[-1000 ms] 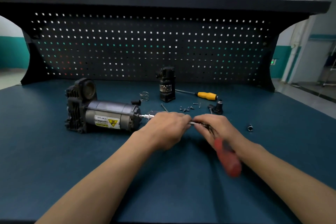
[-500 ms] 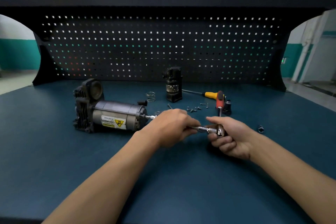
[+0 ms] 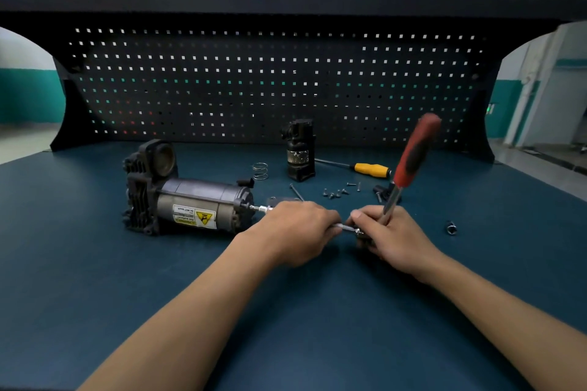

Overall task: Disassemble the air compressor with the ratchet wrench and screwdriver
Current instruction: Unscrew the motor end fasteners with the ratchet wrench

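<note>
Air compressor [image 3: 190, 200]: lying on its side on the table [image 3: 95, 295], left of centre, with the motor end facing our hands.
Left grip [image 3: 295, 228]: curled round the extension bar [image 3: 344, 227] just off the compressor's end, so it lines up with the bolt there.
Yellow screwdriver [image 3: 370, 169]: parked at the back near the loose screws [image 3: 336, 193]. We don't need it for this bit.
Right grip [image 3: 390, 238]: wrapped round the head end of the ratchet wrench [image 3: 413, 155]. The red handle sticks up and away, and it's blurry.
Step, we reckon: backing out a bolt at the motor end.
Tip: we'd hold the bar dead straight on the bolt and push in lightly so the drive doesn't slip off. Short swings are best, since nothing clamps the body and it could roll.
</note>
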